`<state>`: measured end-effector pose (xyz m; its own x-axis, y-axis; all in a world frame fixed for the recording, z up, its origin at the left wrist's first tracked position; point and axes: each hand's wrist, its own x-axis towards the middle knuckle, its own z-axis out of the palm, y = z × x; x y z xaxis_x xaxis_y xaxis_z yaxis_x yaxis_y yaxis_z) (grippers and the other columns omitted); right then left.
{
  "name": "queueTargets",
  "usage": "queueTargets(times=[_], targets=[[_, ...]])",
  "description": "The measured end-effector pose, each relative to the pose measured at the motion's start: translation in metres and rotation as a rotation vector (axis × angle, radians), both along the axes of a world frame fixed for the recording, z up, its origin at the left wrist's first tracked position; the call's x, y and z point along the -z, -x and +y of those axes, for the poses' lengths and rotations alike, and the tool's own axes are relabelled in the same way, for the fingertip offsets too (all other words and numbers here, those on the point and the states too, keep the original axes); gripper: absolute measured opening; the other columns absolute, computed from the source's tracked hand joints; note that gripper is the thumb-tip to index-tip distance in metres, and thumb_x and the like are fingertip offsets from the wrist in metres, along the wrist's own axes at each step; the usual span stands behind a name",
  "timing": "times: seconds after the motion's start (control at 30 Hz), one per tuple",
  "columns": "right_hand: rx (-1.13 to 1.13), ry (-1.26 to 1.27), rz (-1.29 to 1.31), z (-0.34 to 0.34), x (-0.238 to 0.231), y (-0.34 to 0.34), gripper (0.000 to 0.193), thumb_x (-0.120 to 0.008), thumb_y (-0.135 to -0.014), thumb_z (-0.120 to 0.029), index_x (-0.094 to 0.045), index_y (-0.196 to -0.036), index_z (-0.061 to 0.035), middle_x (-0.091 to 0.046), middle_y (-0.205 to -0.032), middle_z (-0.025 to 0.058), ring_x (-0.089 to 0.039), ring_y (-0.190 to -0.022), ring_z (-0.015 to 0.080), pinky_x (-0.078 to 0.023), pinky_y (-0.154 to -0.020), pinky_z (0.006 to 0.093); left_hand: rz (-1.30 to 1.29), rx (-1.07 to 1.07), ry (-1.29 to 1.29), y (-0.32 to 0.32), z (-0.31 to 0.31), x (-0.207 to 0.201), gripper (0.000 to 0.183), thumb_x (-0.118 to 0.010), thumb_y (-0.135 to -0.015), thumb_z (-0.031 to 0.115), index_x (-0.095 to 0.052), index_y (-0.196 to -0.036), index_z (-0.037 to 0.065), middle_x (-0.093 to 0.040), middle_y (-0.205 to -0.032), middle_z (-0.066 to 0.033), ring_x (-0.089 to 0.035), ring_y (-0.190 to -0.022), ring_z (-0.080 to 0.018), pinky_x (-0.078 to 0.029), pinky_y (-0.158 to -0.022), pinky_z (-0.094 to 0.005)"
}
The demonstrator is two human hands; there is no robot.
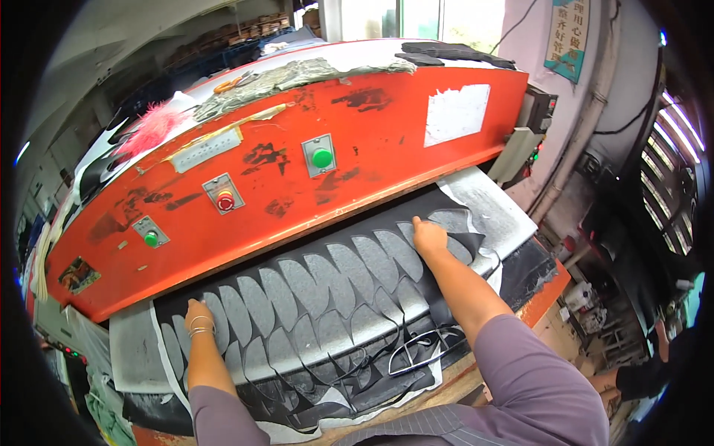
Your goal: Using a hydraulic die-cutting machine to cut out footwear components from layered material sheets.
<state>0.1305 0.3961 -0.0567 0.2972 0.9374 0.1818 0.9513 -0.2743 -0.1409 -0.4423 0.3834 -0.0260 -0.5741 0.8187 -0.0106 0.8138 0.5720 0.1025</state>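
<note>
A black sheet (pixel 439 201) lies on the bed of a large red press, with a row of grey half-leaf shapes (pixel 312 279) cut across it. My left hand (pixel 199 316), with thin bracelets at the wrist, is closed on the sheet near its left end. Farther right and farther back, my right hand (pixel 429 236) is closed at the upper part of the sheet. Fingertips of both hands are largely hidden. Thin black strips of cut-out sheet (pixel 357 364) hang slack toward me. Among them rests a pale curved frame (pixel 424 353), perhaps a cutting die.
The red press beam (pixel 282 178) spans just beyond my hands, bearing a green button (pixel 321 157), a red button (pixel 224 199) and another green button (pixel 151 238). Scraps and orange-handled scissors (pixel 234 82) lie on top. Another person's arm (pixel 606 380) shows at lower right.
</note>
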Motion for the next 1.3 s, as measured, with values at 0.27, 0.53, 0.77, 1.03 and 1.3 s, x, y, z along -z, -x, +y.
queueTargets(times=[0.27,0.53,0.77,1.03,1.3], targets=[[-0.055,0.027,-0.065,-0.014,-0.009,0.005,0.017,-0.042,-0.089,-0.014,-0.057,-0.097,-0.0095,-0.069,-0.087,0.0167,-0.068,-0.081,0.0360,-0.053,-0.067,0.0481,0.067,0.221,0.227,0.013,0.013,-0.013,0.035,-0.048,-0.092,0.024,-0.064,-0.109,-0.001,-0.063,-0.113,-0.0239,-0.061,-0.105,-0.0388,-0.048,-0.091,-0.0456],[-0.080,0.023,-0.108,-0.027,-0.008,0.010,0.015,-0.044,-0.088,-0.014,-0.056,-0.096,-0.0085,-0.069,-0.085,0.0144,-0.068,-0.080,0.0341,-0.053,-0.067,0.0471,-0.963,-0.107,-0.308,0.055,0.035,0.015,0.026,-0.054,-0.088,0.025,-0.057,-0.081,0.000,-0.060,-0.073,-0.0123,-0.062,-0.065,-0.0192,-0.049,-0.047,-0.0347],[-0.163,0.017,-0.066,-0.034,-0.009,0.031,0.017,-0.044,-0.087,-0.015,-0.055,-0.101,-0.0130,-0.068,-0.089,0.0130,-0.068,-0.083,0.0337,-0.052,-0.068,0.0472,-0.214,0.179,-0.812,0.110,0.016,0.071,0.020,-0.056,-0.088,0.019,-0.051,-0.101,0.005,-0.063,-0.082,-0.0162,-0.064,-0.077,-0.0342,-0.049,-0.070,-0.0442],[-0.086,0.045,-0.090,-0.085,-0.008,-0.039,0.027,-0.044,-0.093,-0.024,-0.058,-0.117,-0.0245,-0.068,-0.095,0.0133,-0.066,-0.086,0.0326,-0.051,-0.072,0.0452,-0.003,0.233,-0.250,0.014,-0.055,0.020,0.011,-0.043,-0.092,0.017,-0.050,-0.102,0.015,-0.066,-0.088,-0.0189,-0.064,-0.083,-0.0409,-0.048,-0.068,-0.0504],[-0.087,0.056,-0.106,-0.126,-0.010,-0.061,0.027,-0.046,-0.093,-0.022,-0.060,-0.115,-0.0253,-0.068,-0.093,0.0123,-0.066,-0.081,0.0341,-0.052,-0.067,0.0452,-0.044,0.383,-0.326,0.007,-0.109,0.025,0.007,-0.046,-0.093,0.016,-0.051,-0.098,0.014,-0.065,-0.083,-0.0185,-0.062,-0.078,-0.0425,-0.046,-0.063,-0.0510]])
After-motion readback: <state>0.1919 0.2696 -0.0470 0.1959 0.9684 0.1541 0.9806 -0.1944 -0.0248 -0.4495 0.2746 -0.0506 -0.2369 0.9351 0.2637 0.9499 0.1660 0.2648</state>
